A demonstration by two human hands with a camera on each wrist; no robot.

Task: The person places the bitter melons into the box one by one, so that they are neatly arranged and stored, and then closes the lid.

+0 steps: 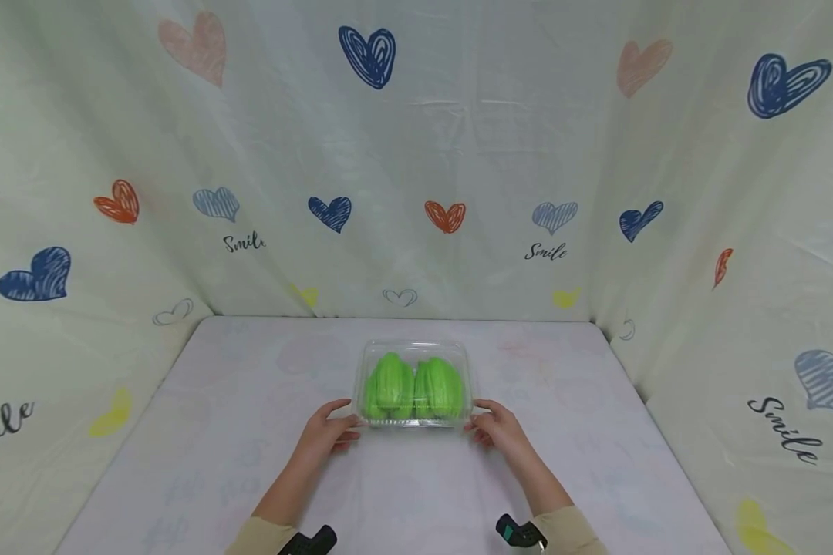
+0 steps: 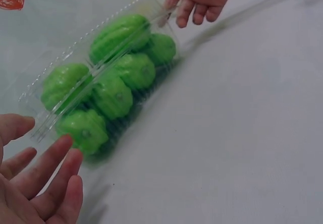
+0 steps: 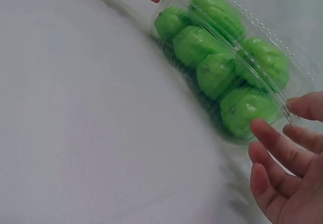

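Note:
A clear plastic clamshell container (image 1: 413, 422) sits on the table, its lid down over several bright green, glossy, ribbed fruits (image 1: 391, 383). In both wrist views, their puckered ends show through the plastic wall. At the container's left front corner is my left hand (image 1: 328, 428), thumb above and index finger below the rim flange, the other fingers spread along the side. My right hand (image 1: 497, 426) mirrors it on the right, pinching the flange corner between thumb and index finger (image 3: 303, 137). Its remaining fingers fan out beside the wall.
The table (image 1: 416, 493) wears a white cover with faint prints. Behind and on both sides hangs a pale curtain (image 1: 486, 154) printed with hearts and "Smile". A black wrist camera (image 1: 521, 531) is strapped at each beige sleeve (image 1: 569, 532).

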